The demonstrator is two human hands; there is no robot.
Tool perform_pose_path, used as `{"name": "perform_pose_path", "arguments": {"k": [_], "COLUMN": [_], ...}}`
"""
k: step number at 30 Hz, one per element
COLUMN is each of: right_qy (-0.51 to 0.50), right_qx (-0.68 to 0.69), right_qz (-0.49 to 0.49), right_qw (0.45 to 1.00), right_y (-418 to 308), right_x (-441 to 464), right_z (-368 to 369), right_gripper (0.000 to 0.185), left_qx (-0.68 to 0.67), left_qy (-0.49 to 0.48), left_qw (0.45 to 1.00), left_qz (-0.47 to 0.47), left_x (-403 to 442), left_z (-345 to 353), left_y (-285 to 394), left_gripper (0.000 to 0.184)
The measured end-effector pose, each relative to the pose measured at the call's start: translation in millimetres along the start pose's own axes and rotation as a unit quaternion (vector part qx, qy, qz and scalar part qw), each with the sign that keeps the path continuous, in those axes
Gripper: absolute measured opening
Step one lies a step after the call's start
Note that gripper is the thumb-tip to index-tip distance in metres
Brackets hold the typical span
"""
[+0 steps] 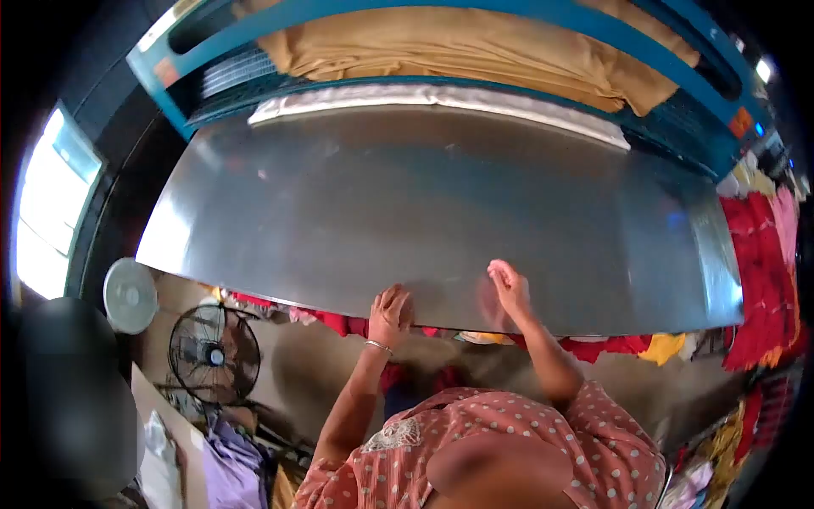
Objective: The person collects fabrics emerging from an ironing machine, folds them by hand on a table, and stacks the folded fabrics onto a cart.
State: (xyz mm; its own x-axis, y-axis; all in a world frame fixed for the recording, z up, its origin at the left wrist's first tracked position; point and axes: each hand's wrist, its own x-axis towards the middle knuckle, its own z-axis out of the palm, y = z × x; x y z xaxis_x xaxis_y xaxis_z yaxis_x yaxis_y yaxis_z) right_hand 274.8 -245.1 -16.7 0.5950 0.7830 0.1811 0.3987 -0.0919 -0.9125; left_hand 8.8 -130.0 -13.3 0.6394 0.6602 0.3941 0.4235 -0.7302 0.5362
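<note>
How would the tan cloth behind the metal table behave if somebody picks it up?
The tan cloth would probably be floppy, since it lies in loose folds. It could be bulky to gather, because it spreads widely. Pulled onto the metal table, it might slide easily, as that surface looks smooth and shiny.

Tabletop (441,212): smooth, glossy metal. Tan drape (475,42): matt cloth.
</note>
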Motion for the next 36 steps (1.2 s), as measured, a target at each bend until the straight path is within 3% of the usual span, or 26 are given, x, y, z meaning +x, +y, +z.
{"name": "perform_pose_path", "arguments": {"k": [3, 10, 13, 15, 17, 21, 23, 25, 27, 31, 32, 33, 35, 36], "right_qy": [0.078, 0.131, 0.175, 0.174, 0.193, 0.180, 0.184, 0.188, 0.189, 0.182, 0.187, 0.187, 0.192, 0.188], "right_qx": [-0.125, -0.239, -0.321, -0.373, -0.428, -0.404, -0.401, -0.403, -0.398, -0.385, -0.382, -0.385, -0.387, -0.379], "right_qz": [-0.007, -0.029, -0.081, -0.048, -0.029, 0.016, 0.016, 0.019, 0.021, 0.022, 0.027, 0.029, 0.032, 0.028], "right_qw": [0.989, 0.962, 0.927, 0.910, 0.882, 0.897, 0.897, 0.895, 0.898, 0.905, 0.905, 0.903, 0.901, 0.905], "right_y": [13.3, 28.6, 43.6, 45.9, 26.3, 36.7, 32.0, 34.9, 29.1, 26.6, 25.3, 27.2, 30.6, 25.0], "right_x": [24.4, 112.2, 158.4, 177.4, 185.6, 189.6, 194.2, 196.4, 199.6, 199.1, 198.6, 198.4, 192.3, 192.3], "right_z": [-25.8, -11.8, 16.7, 37.3, 48.9, 43.6, 44.5, 43.8, 40.9, 41.8, 41.9, 41.9, 40.8, 39.2], "right_gripper": [0.019, 0.020, 0.021, 0.025, 0.026, 0.023, 0.022, 0.022, 0.022, 0.022, 0.021, 0.021, 0.020, 0.020], "left_qx": [0.072, 0.037, -0.005, -0.036, -0.061, 0.034, 0.071, 0.205, 0.187, 0.022, 0.111, 0.013, -0.068, -0.105], "left_qy": [-0.065, -0.048, -0.023, -0.018, -0.123, -0.048, 0.067, 0.153, 0.039, -0.026, -0.026, -0.022, -0.023, 0.023], "left_qw": [0.995, 0.997, 0.998, 0.995, 0.988, 0.998, 0.982, 0.954, 0.981, 0.999, 0.990, 0.987, 0.979, 0.966], "left_qz": [-0.008, 0.040, 0.066, 0.094, -0.077, 0.018, 0.159, 0.154, 0.018, -0.015, 0.085, 0.157, 0.191, 0.234], "left_x": [33.8, 147.3, 215.7, 270.1, 331.7, 462.1, 528.0, 575.0, 605.9, 591.7, 565.6, 532.0, 449.6, 411.4], "left_z": [1.0, 23.6, 43.8, 58.3, 58.7, 117.3, 146.8, 171.7, 198.7, 231.7, 237.0, 218.4, 201.6, 176.3], "left_y": [-3.0, -87.3, -126.2, -153.3, -156.5, -214.2, -236.1, -235.3, -232.3, -223.0, -218.5, -199.4, -178.9, -156.1], "left_gripper": [0.041, 0.025, 0.017, 0.015, 0.014, 0.020, 0.024, 0.027, 0.026, 0.016, 0.015, 0.013, 0.014, 0.005]}}
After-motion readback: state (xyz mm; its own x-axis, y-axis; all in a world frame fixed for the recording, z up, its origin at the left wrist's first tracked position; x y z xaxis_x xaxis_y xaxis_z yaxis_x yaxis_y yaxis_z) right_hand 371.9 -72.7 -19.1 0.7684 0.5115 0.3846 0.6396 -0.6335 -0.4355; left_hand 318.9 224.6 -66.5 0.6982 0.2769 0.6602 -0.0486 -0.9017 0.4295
